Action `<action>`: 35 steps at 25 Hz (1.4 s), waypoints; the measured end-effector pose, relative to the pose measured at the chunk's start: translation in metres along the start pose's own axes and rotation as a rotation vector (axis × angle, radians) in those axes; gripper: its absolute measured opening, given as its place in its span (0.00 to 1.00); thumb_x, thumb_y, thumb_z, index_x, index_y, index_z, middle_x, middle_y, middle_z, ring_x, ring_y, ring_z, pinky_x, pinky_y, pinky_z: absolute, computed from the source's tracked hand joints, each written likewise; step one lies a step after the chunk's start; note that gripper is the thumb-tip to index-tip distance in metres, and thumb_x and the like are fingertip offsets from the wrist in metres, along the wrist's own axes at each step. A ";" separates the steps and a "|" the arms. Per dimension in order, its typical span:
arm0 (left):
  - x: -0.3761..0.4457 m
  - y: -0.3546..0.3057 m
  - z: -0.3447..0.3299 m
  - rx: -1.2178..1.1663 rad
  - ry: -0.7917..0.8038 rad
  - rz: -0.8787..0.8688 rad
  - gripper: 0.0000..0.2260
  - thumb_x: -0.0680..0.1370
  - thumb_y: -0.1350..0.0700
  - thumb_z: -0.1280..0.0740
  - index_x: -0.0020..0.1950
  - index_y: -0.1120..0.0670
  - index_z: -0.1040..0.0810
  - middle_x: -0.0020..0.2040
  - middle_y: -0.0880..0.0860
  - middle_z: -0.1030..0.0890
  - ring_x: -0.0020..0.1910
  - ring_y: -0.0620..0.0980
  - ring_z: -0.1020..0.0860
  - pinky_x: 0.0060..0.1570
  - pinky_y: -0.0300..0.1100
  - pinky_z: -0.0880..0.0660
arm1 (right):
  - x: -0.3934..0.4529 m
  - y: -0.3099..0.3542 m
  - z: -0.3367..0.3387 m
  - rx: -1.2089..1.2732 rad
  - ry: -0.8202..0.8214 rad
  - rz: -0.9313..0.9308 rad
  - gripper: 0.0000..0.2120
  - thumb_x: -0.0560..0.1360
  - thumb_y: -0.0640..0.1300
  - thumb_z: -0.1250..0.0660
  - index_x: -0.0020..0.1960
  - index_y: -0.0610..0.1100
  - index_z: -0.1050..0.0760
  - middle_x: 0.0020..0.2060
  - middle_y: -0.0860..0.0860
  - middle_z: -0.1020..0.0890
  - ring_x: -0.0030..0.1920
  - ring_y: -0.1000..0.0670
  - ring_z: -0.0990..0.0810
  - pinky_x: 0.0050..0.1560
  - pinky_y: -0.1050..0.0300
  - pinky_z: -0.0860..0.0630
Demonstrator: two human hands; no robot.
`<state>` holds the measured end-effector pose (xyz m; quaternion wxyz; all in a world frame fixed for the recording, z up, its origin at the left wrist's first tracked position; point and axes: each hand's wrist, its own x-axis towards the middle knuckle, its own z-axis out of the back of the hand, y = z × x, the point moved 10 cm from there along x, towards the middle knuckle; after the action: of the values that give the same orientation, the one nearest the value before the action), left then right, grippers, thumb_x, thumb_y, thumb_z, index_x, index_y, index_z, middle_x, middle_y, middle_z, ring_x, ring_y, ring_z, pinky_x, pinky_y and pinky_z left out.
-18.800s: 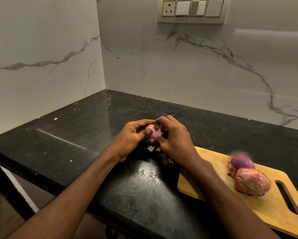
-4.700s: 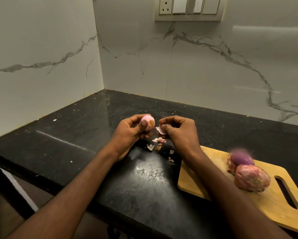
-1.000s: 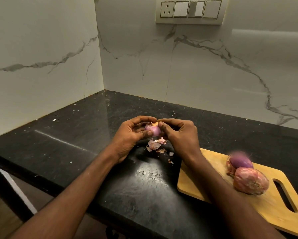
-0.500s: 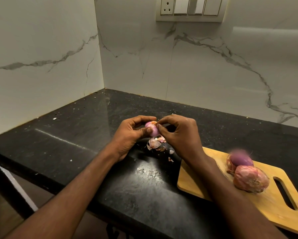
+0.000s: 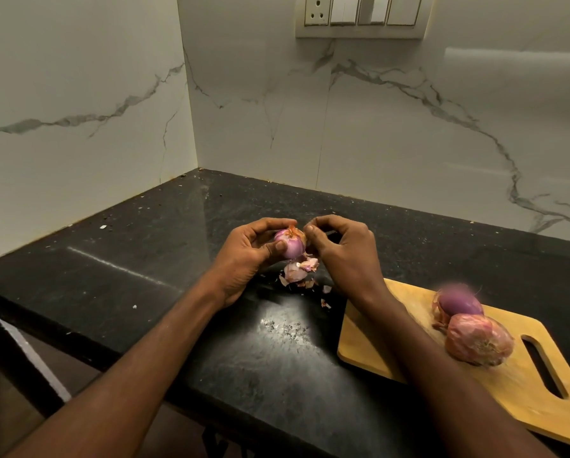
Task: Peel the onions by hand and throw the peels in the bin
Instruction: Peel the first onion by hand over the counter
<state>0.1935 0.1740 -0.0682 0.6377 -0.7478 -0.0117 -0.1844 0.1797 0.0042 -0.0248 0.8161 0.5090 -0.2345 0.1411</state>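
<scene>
Black speckled stone counter set in a corner of white marble-veined wall; the light is dim and warm. The counter's near edge runs across the lower part of the frame, and both bare forearms come in from the bottom edge.

Lower right of frame: wooden cutting board lying flat on the counter, its handle slot toward the right edge. 2 onions sit on it, touching each other. The nearer one, an unpeeled onion, is pinkish with papery skin on. The farther one, a purple onion, looks mostly bare, with loose skin hanging at its left side; it is blurred.

Centre of frame, held above the counter: left hand grips a small onion, thumb pressed on its near side and fingers curled over the far side. The onion shows smooth purple-pink flesh with an orange scrap of skin at the top. Right hand sits just beside it on the right, fingers curled, fingertips pinched together against the onion's upper right; whether skin is caught between them I cannot tell.

Directly beneath the hands: a small heap of peels on the counter, with a few stray flakes scattered toward the board.

Top of frame, on the far wall: switch plate with 1 socket and 3 switches.
</scene>
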 end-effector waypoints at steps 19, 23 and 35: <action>-0.002 0.000 -0.008 0.042 0.087 0.015 0.19 0.77 0.69 0.29 0.67 0.61 0.22 0.64 0.58 0.17 0.65 0.56 0.19 0.63 0.51 0.20 | -0.011 -0.017 -0.011 0.097 -0.047 -0.276 0.10 0.78 0.33 0.30 0.43 0.47 0.17 0.40 0.51 0.15 0.44 0.49 0.14 0.43 0.44 0.14; -0.003 0.000 -0.012 0.006 0.126 0.032 0.20 0.77 0.66 0.30 0.69 0.61 0.23 0.66 0.58 0.18 0.66 0.58 0.20 0.63 0.50 0.20 | -0.022 -0.030 -0.019 0.385 -0.019 -0.502 0.09 0.82 0.36 0.34 0.46 0.41 0.18 0.43 0.42 0.14 0.40 0.44 0.12 0.38 0.47 0.15; -0.001 0.005 -0.010 -0.227 0.092 0.127 0.16 0.82 0.64 0.37 0.69 0.64 0.24 0.66 0.64 0.20 0.62 0.61 0.19 0.60 0.49 0.19 | -0.028 -0.032 -0.029 0.641 0.038 -0.705 0.11 0.87 0.38 0.43 0.59 0.34 0.24 0.37 0.40 0.18 0.28 0.49 0.19 0.30 0.57 0.18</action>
<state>0.1910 0.1641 -0.0722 0.5594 -0.8050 0.0856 -0.1778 0.1778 0.0162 -0.0750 0.6201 0.7811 0.0230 -0.0699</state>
